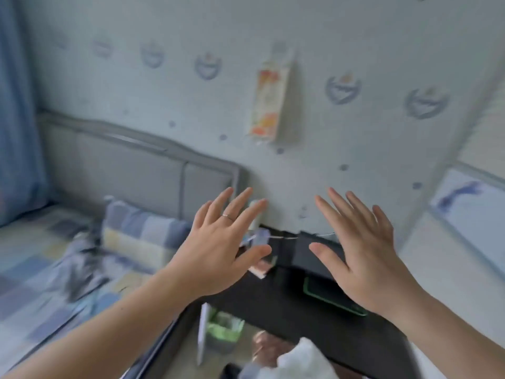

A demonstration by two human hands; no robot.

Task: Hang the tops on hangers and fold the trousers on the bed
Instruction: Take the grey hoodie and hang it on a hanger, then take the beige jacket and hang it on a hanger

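Garment (82, 258): one crumpled grey-blue piece of cloth lies on the bed (32, 283), on the checked blue and yellow cover, just beside the checked pillow (136, 233). The view is blurred, so I cannot tell whether it is a top or trousers.

Left hand (218, 247): raised in the air, back toward the camera, fingers straight and spread, thumb out. A thin ring (228, 216) sits on one finger. The hand is well apart from the garment.

Right hand (363, 250): raised level with the left, fingers straight and fanned, thumb pointing toward the left hand. The two hands are apart, with a gap between the thumbs.

Below the hands: a dark bedside table (287, 305) with a dark flat device with a green rim (328, 296) lying on it. Small items at the table's far edge are too blurred to name.

Surroundings: grey padded headboard (123, 165) against a pale patterned wall (328, 36); an orange and white packet (269, 97) hangs on the wall; blue curtain (16, 105) at far left; green-lined bin (224, 329) and a white bag (300, 359) near the bottom edge.
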